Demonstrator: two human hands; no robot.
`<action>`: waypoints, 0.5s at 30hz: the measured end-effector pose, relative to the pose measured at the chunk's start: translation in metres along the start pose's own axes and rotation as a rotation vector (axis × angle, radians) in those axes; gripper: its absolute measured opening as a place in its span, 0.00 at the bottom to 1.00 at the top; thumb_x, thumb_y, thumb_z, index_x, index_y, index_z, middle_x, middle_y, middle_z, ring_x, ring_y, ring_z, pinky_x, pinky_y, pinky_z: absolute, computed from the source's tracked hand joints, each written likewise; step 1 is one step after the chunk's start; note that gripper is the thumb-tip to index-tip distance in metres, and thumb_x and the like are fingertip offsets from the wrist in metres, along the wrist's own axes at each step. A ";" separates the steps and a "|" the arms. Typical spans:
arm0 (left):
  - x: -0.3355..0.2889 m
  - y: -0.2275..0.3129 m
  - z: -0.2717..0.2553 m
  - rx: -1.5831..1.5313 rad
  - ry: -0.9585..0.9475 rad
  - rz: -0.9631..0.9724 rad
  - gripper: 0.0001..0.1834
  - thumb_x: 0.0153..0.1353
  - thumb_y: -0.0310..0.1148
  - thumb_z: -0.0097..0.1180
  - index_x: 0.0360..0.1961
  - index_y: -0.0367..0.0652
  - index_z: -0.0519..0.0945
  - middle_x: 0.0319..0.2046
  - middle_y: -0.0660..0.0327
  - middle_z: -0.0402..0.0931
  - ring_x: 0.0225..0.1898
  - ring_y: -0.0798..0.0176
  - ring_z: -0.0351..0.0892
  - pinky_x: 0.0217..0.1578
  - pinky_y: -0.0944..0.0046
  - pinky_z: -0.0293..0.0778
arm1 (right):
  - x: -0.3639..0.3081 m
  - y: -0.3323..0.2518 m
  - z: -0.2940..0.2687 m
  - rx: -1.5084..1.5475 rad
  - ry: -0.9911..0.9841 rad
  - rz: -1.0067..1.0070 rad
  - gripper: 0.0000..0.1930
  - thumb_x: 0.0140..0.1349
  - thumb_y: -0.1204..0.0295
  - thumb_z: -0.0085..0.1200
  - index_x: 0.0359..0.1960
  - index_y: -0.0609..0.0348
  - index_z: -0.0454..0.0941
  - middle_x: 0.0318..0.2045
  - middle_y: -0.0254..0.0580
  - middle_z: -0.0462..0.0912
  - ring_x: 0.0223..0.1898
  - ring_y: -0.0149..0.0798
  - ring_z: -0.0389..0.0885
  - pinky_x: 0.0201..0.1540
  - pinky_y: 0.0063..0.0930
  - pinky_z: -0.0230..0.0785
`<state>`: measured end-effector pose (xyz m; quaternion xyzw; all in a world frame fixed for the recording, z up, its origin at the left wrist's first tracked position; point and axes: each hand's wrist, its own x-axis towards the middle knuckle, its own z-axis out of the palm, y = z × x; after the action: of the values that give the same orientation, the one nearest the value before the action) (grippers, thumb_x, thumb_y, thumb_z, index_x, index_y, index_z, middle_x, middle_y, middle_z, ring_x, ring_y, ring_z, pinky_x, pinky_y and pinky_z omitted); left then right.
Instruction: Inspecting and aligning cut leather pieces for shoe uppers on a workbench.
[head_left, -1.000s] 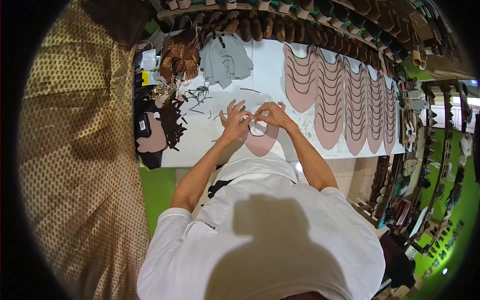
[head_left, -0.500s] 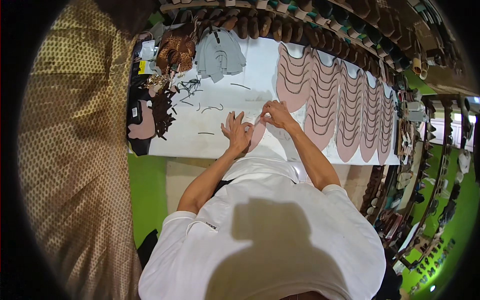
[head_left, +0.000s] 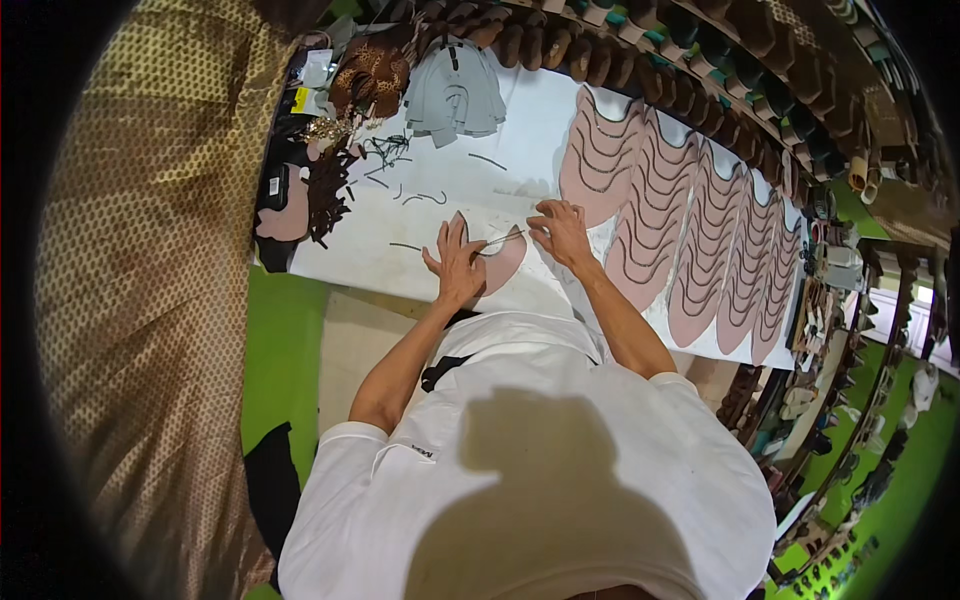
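Observation:
A pink crescent-shaped piece [head_left: 502,265] lies flat near the table's front edge. My left hand [head_left: 459,268] rests over its left side, some fingers spread, thumb and forefinger closed on one end of a thin dark strip [head_left: 505,238]. That strip runs taut over the piece's concave edge to my right hand [head_left: 562,234], whose fingertips pinch its other end. Just right of my right hand are overlapping rows of similar pink pieces [head_left: 598,190] with dark curved edges. Another loose dark strip [head_left: 405,246] lies left of my left hand.
The white table [head_left: 350,260] carries a stack of grey cut pieces [head_left: 455,95], a leopard-print bundle [head_left: 370,75] and a heap of brown strips [head_left: 327,205] at the left. Shoes [head_left: 600,65] line the back. A patterned curtain [head_left: 150,300] hangs at the left.
My hands have moved apart, the left one leftward, so the strip now shows stretched between them and more of the pink piece is uncovered. The whole view has tilted slightly.

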<state>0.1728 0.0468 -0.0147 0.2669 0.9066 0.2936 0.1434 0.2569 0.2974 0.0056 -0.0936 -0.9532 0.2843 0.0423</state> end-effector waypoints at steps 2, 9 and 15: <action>-0.001 -0.002 0.002 -0.008 0.001 -0.005 0.21 0.52 0.31 0.60 0.48 0.56 0.90 0.79 0.54 0.58 0.82 0.43 0.43 0.67 0.13 0.30 | 0.000 0.001 0.000 -0.008 -0.028 -0.026 0.12 0.61 0.69 0.64 0.46 0.49 0.89 0.56 0.39 0.81 0.61 0.44 0.74 0.64 0.47 0.59; 0.005 0.014 0.009 -0.037 0.015 0.031 0.18 0.51 0.32 0.61 0.44 0.56 0.91 0.78 0.55 0.60 0.82 0.43 0.43 0.66 0.12 0.29 | 0.002 0.003 0.003 0.034 0.096 0.074 0.12 0.65 0.68 0.61 0.49 0.46 0.89 0.58 0.36 0.80 0.63 0.42 0.73 0.65 0.48 0.57; 0.002 0.012 0.013 -0.018 0.033 -0.017 0.12 0.51 0.33 0.63 0.37 0.54 0.91 0.77 0.55 0.61 0.82 0.43 0.43 0.66 0.12 0.30 | -0.001 0.005 0.000 0.015 0.029 -0.089 0.10 0.62 0.67 0.63 0.45 0.49 0.90 0.56 0.40 0.81 0.62 0.44 0.73 0.65 0.48 0.57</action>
<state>0.1814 0.0624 -0.0177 0.2528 0.9086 0.3047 0.1332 0.2590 0.3017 0.0028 -0.0552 -0.9535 0.2880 0.0696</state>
